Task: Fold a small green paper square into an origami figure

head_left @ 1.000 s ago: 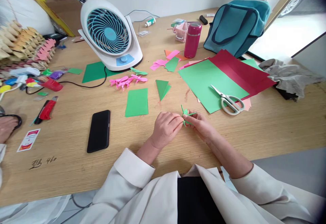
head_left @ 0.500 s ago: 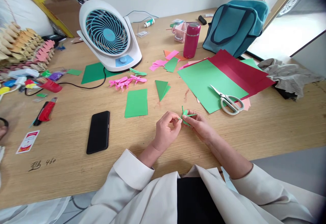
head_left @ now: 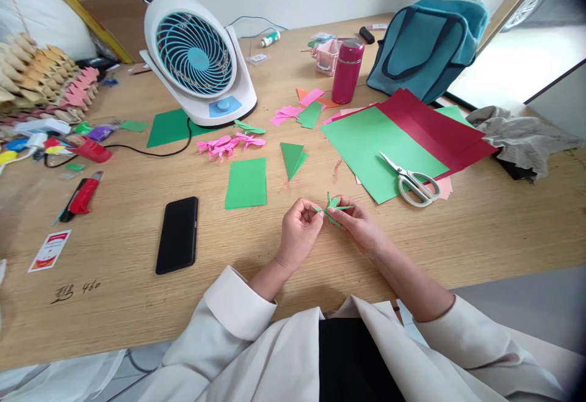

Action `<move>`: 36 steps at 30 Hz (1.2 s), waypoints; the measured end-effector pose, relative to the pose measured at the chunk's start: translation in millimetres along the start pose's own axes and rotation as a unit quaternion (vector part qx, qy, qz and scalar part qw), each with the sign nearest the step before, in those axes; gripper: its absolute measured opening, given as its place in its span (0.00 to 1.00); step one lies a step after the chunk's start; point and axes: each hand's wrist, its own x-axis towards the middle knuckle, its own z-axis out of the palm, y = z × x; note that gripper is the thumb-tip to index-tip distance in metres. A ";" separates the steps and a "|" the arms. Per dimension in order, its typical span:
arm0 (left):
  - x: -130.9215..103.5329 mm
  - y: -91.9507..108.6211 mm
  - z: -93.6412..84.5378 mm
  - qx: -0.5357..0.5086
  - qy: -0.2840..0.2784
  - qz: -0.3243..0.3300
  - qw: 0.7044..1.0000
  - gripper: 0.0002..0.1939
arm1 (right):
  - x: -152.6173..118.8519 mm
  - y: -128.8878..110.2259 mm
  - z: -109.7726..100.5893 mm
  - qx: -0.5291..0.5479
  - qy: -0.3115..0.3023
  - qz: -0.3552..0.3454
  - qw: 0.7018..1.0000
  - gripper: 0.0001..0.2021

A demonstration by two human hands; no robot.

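Between my two hands is a small green folded-paper figure (head_left: 336, 204) with thin pointed arms. My left hand (head_left: 301, 229) pinches one of its points between thumb and fingertips. My right hand (head_left: 359, 226) grips the body, with the thumb on top and the other fingers partly hidden behind it. Just beyond them lie a folded green paper triangle (head_left: 292, 158) and a stack of green paper squares (head_left: 246, 183). Pink folded-paper figures (head_left: 225, 145) sit in a cluster farther back, with a green one (head_left: 249, 127) beside them.
White-handled scissors (head_left: 414, 185) lie on light green (head_left: 366, 139) and red sheets (head_left: 425, 127) at the right. A black phone (head_left: 177, 235) and a red utility knife (head_left: 86, 193) are at the left. Behind stand a fan (head_left: 196, 54), a magenta flask (head_left: 348, 72) and a teal bag (head_left: 425, 48).
My left hand's fingers have shifted slightly on the green figure, and more of the pinched point shows. At the far left edge, another person's hand has gone out of view.
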 end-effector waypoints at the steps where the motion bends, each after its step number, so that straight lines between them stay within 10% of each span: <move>1: 0.1 -0.2 -0.4 0.003 -0.002 0.002 1.000 0.04 | 0.3 0.5 -0.3 -0.007 0.000 -0.002 1.000 0.20; 11: 2.8 6.1 -11.5 0.160 -0.032 0.100 0.982 0.03 | 1.1 2.4 -2.9 -0.043 0.004 -0.022 0.999 0.21; 36: 4.2 -4.1 -7.6 0.100 -0.056 0.061 0.992 0.10 | -1.0 -1.6 -0.6 -0.068 -0.003 -0.041 0.997 0.21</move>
